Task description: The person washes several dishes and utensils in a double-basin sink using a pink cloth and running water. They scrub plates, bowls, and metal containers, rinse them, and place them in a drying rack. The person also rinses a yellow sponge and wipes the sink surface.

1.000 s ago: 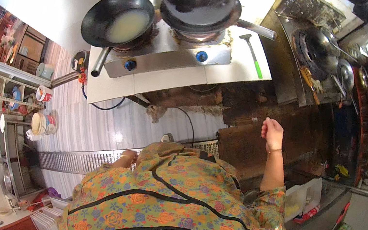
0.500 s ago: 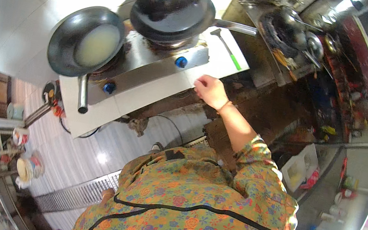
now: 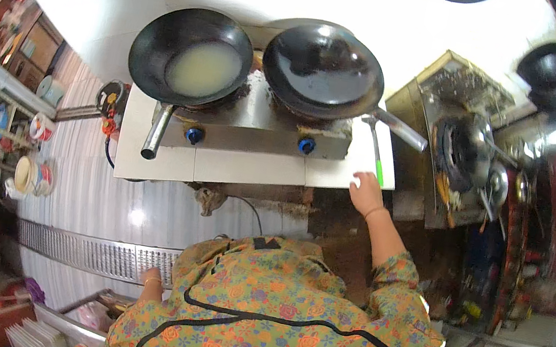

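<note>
My right hand (image 3: 366,194) is over the front right edge of the white counter, beside the green handle of a spatula (image 3: 377,158). Its fingers are loosely bent and apart, and nothing shows in them. The spatula lies on the counter to the right of a two-burner gas stove (image 3: 257,121). On the left burner sits a dark wok (image 3: 148,46) with pale, cloudy liquid (image 3: 201,69) in it. A second wok (image 3: 326,70), dark and shiny inside, occupies the right burner. Low by my side hangs my left hand (image 3: 152,275); its fingers are too small to make out.
Wok handles jut out toward the front left and the right. A sooty cooking station (image 3: 456,156) with ladles stands at the right. Buckets (image 3: 34,175) and shelves line the left side. A metal drain grate (image 3: 93,254) crosses the floor.
The view has turned, so the stove now sits squarer and further right. My right hand has come closer to the spatula's green handle. My left hand shows more clearly.
</note>
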Demonstrator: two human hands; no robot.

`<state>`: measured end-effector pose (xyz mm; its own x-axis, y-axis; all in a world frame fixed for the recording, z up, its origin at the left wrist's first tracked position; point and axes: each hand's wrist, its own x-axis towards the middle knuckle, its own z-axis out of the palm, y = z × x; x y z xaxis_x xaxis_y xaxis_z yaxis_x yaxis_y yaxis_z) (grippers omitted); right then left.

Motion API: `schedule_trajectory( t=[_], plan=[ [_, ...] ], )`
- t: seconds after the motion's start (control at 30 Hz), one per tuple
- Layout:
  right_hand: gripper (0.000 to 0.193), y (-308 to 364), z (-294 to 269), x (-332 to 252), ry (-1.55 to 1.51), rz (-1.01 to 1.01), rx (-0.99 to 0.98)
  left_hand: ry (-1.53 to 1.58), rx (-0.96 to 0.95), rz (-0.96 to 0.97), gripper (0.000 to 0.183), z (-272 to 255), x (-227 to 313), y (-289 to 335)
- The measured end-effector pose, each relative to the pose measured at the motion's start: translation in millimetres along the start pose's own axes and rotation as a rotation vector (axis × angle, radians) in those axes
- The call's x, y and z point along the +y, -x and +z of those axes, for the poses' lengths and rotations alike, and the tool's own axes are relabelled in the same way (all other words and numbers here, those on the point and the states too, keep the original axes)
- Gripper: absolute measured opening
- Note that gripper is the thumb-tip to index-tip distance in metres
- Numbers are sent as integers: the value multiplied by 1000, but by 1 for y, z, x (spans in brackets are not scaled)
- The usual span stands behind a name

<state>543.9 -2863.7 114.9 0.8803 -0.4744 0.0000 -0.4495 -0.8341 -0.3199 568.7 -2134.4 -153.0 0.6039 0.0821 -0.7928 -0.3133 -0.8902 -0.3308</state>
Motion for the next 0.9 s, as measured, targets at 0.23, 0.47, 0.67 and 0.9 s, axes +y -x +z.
schedule_trajectory(
  t=[0.23, 0.47, 0.67, 0.9],
  plan=[
    [31, -29, 48, 68, 248, 4, -576, 1681, 334, -494, 20, 104, 40, 70],
    [34, -47, 125, -37, 170, -426, -692, 2778, 321, -972, 20, 125, 48, 117],
    [29, -28, 173, -206, 6, -489, -743, 3062, 386, -989, 13, 139, -18, 113],
    [28, -25, 285, -321, 266, -380, -794, 3098, 404, -857, 10, 121, -176, 82]
  ],
)
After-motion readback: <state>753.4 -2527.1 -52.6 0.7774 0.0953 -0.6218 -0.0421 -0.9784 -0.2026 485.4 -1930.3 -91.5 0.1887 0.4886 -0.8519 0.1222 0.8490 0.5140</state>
